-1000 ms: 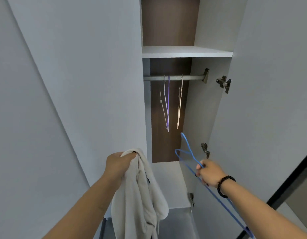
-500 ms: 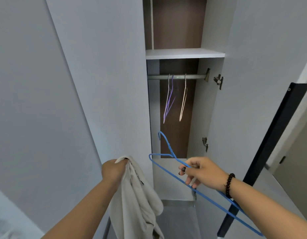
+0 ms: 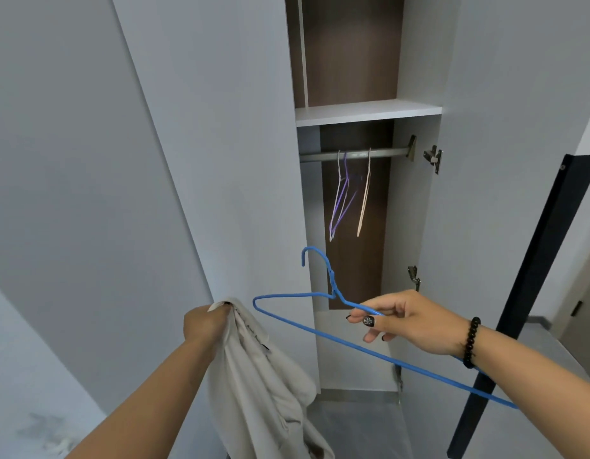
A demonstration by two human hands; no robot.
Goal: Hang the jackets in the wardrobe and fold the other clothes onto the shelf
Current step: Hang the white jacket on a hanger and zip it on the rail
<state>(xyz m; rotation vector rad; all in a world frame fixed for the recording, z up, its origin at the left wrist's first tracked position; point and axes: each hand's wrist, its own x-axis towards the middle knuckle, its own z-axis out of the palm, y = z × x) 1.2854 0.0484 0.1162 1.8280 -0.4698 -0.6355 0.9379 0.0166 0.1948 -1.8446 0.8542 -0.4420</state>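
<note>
Looking from the head view:
Left hand: left hand (image 3: 206,323) is a closed fist bunched round the top of a jacket (image 3: 257,376), knuckles up, in front of the left door (image 3: 201,144).
Jacket: cream cloth, hanging limp from the fist down past the lower edge of the frame, outside the wardrobe.
Right hand: right hand (image 3: 406,321) pinches the upper wire of a blue hanger (image 3: 320,329) between thumb and forefinger; the other fingers curl loosely below it.
Blue hanger: tilted, hook up and toward the wardrobe opening, long bar running down to the right past the wrist, which wears a black bracelet (image 3: 471,342).
Wardrobe: both doors open; a white shelf (image 3: 366,111) sits above a rail (image 3: 353,154).
Rail: carries three bare hangers (image 3: 348,193), two pale and one purple.
</note>
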